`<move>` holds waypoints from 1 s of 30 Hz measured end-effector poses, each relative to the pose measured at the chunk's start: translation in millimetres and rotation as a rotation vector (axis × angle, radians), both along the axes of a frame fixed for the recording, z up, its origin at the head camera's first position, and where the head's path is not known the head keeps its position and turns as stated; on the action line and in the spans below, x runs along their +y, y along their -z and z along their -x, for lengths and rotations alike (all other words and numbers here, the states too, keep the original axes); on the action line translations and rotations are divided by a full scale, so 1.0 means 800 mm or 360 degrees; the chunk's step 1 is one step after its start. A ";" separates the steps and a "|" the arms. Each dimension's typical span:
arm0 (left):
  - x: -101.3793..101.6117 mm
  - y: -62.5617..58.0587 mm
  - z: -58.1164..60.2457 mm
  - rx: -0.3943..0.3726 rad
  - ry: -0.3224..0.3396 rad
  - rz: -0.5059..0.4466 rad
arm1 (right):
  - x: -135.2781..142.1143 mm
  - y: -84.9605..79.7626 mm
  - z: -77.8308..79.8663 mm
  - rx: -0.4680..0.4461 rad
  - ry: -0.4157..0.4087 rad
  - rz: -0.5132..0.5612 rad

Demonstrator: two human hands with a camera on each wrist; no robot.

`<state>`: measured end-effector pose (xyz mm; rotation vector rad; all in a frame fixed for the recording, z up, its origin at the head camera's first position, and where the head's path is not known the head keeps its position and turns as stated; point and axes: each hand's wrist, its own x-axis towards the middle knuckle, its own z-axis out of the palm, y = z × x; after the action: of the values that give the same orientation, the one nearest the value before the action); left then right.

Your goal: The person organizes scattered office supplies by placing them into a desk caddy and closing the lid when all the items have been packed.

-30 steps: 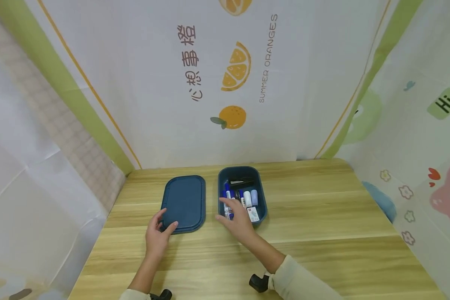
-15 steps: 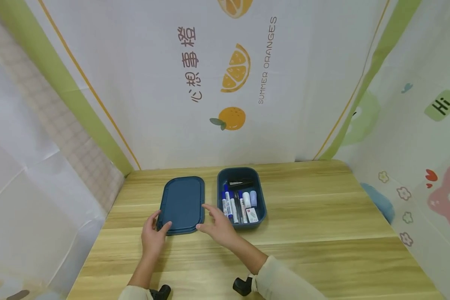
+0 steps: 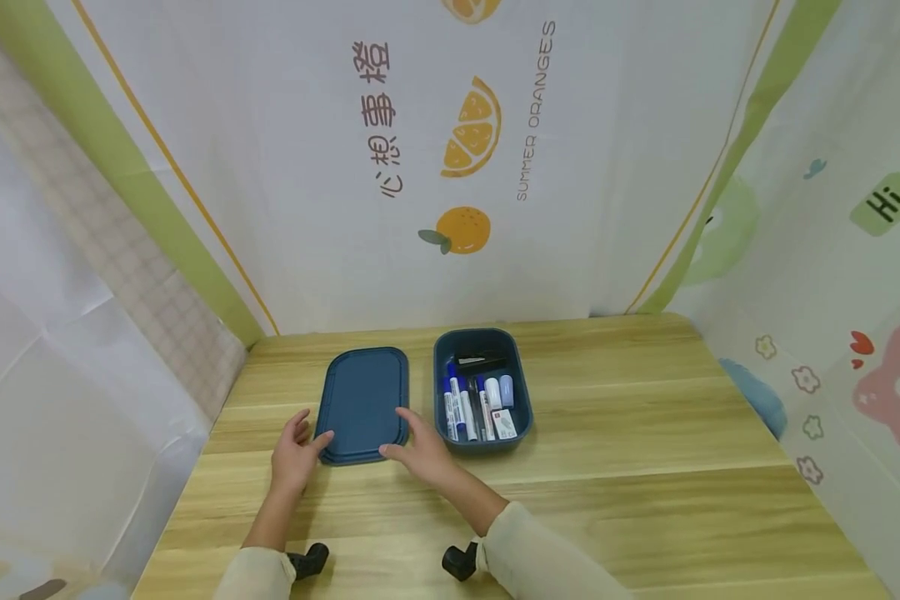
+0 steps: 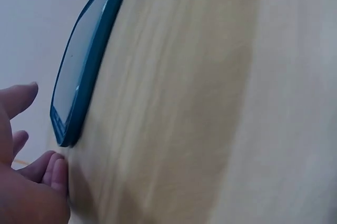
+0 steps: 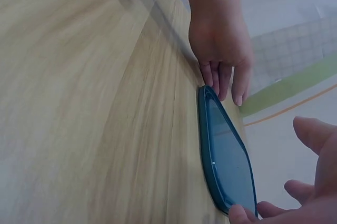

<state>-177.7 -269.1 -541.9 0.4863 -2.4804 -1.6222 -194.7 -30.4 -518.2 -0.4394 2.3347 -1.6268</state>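
A dark blue rectangular lid [image 3: 365,400] with rounded corners lies flat on the table. At its near left corner is my left hand [image 3: 292,458], thumb near the edge and fingers beside the lid. My right hand [image 3: 423,450] reaches in from the right, its thumb at the near edge and fingertips at the right side. The right wrist view has both hands at opposite ends of the lid [image 5: 226,150], fingers loosely bent. To the right stands a matching open box [image 3: 525,408]. Inside it are several white markers [image 3: 468,412] with blue caps.
Also in the box are a black object [image 3: 483,363] at the back, white and light blue rounded pieces [image 3: 506,390], and a small white carton [image 3: 503,424]. A wood-grain table [image 3: 645,467] carries everything. Printed cloth curtains [image 3: 570,250] hang behind and on both sides.
My right hand has moved left from over the box to the lid's right side, uncovering the markers. My left hand has shifted slightly left, to the lid's corner. The lid lies in place.
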 end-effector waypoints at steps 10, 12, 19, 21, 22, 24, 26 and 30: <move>-0.001 -0.003 0.007 -0.0067 0.0062 0.0100 | -0.021 0.017 0.016 0.0005 0.0190 -0.0101; 0.000 -0.001 0.007 -0.0061 0.0055 0.0101 | -0.025 0.018 0.018 -0.0007 0.0211 -0.0068; 0.008 0.001 0.010 -0.0045 0.0073 0.0106 | -0.028 0.021 0.027 -0.0147 0.0300 0.0140; 0.008 0.001 0.010 -0.0051 0.0069 0.0108 | -0.028 0.021 0.028 -0.0188 0.0310 0.0218; 0.009 0.000 0.009 -0.0054 0.0063 0.0105 | -0.028 0.021 0.028 -0.0201 0.0314 0.0256; 0.009 -0.002 0.009 -0.0056 0.0040 0.0098 | -0.030 0.020 0.028 -0.0219 0.0329 0.0336; 0.009 -0.003 0.009 -0.0053 0.0011 0.0084 | -0.032 0.018 0.026 -0.0233 0.0363 0.0393; 0.007 -0.007 0.010 -0.0044 -0.0016 0.0033 | -0.038 0.015 0.021 -0.0242 0.0458 0.0435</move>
<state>-185.5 -263.1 -536.2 0.5209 -2.5080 -1.5953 -211.4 -60.7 -530.3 -0.0256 2.1479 -2.0445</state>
